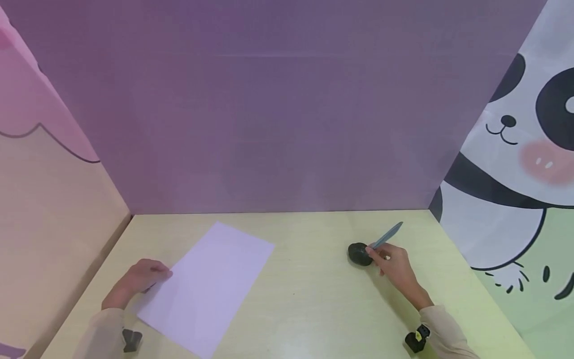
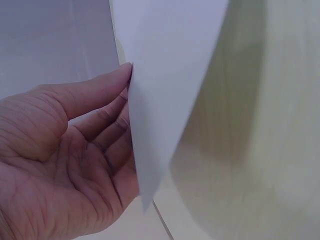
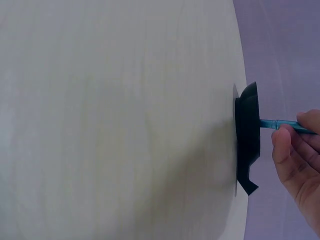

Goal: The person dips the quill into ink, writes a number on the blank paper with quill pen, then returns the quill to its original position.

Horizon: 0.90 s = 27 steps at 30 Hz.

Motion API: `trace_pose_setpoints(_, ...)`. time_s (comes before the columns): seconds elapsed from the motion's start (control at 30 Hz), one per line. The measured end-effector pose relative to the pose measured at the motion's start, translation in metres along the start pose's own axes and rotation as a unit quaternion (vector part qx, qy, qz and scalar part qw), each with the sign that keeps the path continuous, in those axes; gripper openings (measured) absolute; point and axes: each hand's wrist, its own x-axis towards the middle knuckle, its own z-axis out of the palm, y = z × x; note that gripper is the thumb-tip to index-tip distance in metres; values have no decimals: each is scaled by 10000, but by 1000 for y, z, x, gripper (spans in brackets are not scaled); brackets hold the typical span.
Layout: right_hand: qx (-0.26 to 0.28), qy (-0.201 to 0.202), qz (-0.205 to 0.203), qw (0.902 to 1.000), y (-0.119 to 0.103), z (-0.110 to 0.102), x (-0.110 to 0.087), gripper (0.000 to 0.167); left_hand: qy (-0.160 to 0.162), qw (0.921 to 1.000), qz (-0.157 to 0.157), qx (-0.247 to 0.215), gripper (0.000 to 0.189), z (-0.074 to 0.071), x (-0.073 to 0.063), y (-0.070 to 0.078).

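Observation:
At the left, my left hand [image 1: 145, 275] pinches the near-left edge of a white sheet of paper [image 1: 211, 284]. In the left wrist view the thumb lies at the paper's edge, with the fingers curled on its other side, and a corner of the sheet [image 2: 157, 115] stands off the table. My right hand [image 1: 394, 267] pinches a slim teal pen [image 1: 387, 235] between thumb and fingers, tilted with its tapered end up. The pen's lower end meets a small black holder [image 3: 248, 135] on the table; whether it sits inside the holder I cannot tell.
The pale wooden table [image 1: 309, 309] ends at a purple panel [image 1: 287, 124] along the back. Printed side walls stand at left and right, the right one with a panda [image 1: 502, 164]. Black wrist cameras [image 1: 416, 340] hang under both sleeves, close over the tabletop.

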Motion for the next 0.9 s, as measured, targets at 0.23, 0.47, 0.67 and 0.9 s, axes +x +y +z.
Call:
trace_pose_setpoints(0.23, 43, 190, -189, 9996, 0, -1, 1, 14, -155, 9986, -25, -495, 41, 2, 1, 1)
trace_pose_setpoints(0.47, 40, 157, -81, 9998, 1, -2, 0, 15, -292, 9972, -132, -672, 42, 5, 2, 4)
trace_pose_setpoints(0.67, 71, 104, 45, 9999, 0, -3, -1, 18, -377, 9957, -132, -835, 42, 7, 3, 7)
trace_pose_setpoints(0.9, 50, 115, 75, 9999, 0, -4, -2, 18, -302, 9945, 62, -1004, 33, 13, 3, 7)
